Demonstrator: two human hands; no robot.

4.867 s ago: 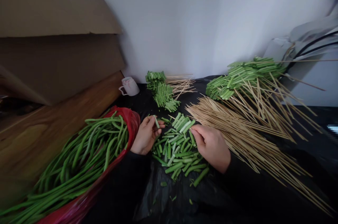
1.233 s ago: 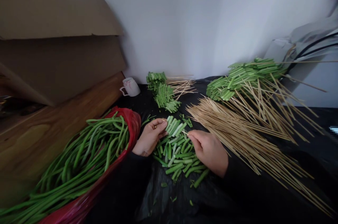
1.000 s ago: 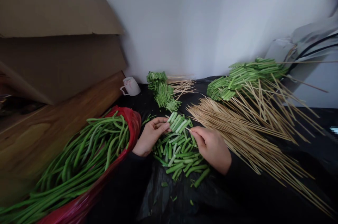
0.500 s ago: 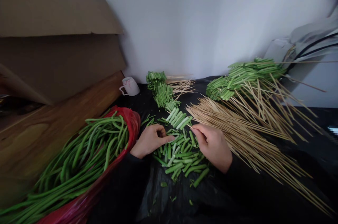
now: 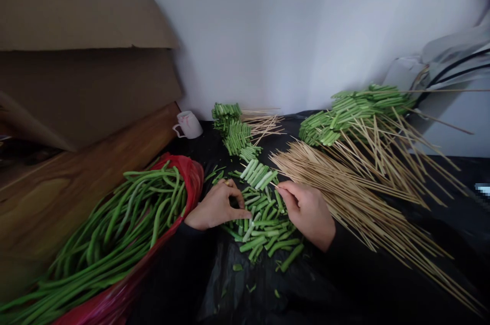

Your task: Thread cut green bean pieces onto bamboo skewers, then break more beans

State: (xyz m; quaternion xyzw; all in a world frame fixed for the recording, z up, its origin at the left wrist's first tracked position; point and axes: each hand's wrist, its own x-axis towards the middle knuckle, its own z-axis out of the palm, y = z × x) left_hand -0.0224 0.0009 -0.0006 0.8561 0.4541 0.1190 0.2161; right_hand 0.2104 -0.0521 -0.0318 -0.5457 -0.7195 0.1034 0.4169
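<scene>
My right hand (image 5: 308, 213) pinches the bare end of a wooden skewer (image 5: 274, 183) between thumb and forefinger. Cut green bean pieces (image 5: 256, 173) sit side by side along that skewer, pointing up and left from the fingers. Over the left side of a loose pile of cut green bean pieces (image 5: 268, 230) is my left hand (image 5: 218, 205), its thumb and forefinger apart and low among the pieces. No piece shows between them, though the fingertips partly cover what lies beneath.
Whole long beans (image 5: 133, 213) fill a red plastic bag (image 5: 194, 177) at left. Bare skewers (image 5: 356, 192) lie at right. Loaded bean skewers are stacked at back centre (image 5: 235, 133) and back right (image 5: 356, 110). A white mug (image 5: 189, 125) stands near a cardboard box (image 5: 92, 95).
My left hand has moved slightly down and toward me over the loose pieces, its thumb and forefinger spreading. The right hand and the loaded skewer stay almost in place.
</scene>
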